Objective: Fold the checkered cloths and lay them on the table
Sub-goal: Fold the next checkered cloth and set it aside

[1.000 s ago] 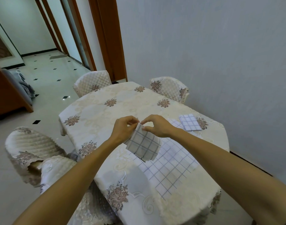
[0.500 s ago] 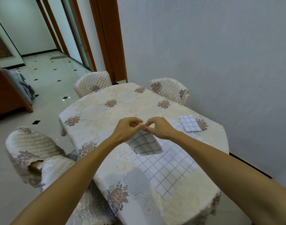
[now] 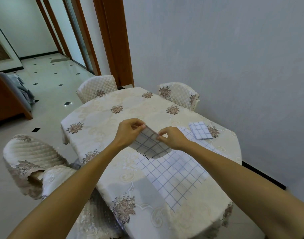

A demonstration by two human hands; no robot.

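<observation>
A small folded white cloth with a dark check (image 3: 150,145) hangs above the table between both hands. My left hand (image 3: 128,131) pinches its upper left corner and my right hand (image 3: 172,138) pinches the upper right corner. Below it a larger checkered cloth (image 3: 175,175) lies spread flat on the table. A folded checkered cloth (image 3: 200,130) lies at the table's far right. The table (image 3: 103,118) wears a cream floral tablecloth.
Quilted chairs stand around the table: two at the far end (image 3: 96,88) (image 3: 180,94) and one at the near left (image 3: 32,157). A grey wall (image 3: 234,66) runs close along the table's right side. Tiled floor lies to the left.
My hands met at the cloth's top edge half a second ago, then moved apart along that edge. The held cloth now hangs spread between them, slightly higher.
</observation>
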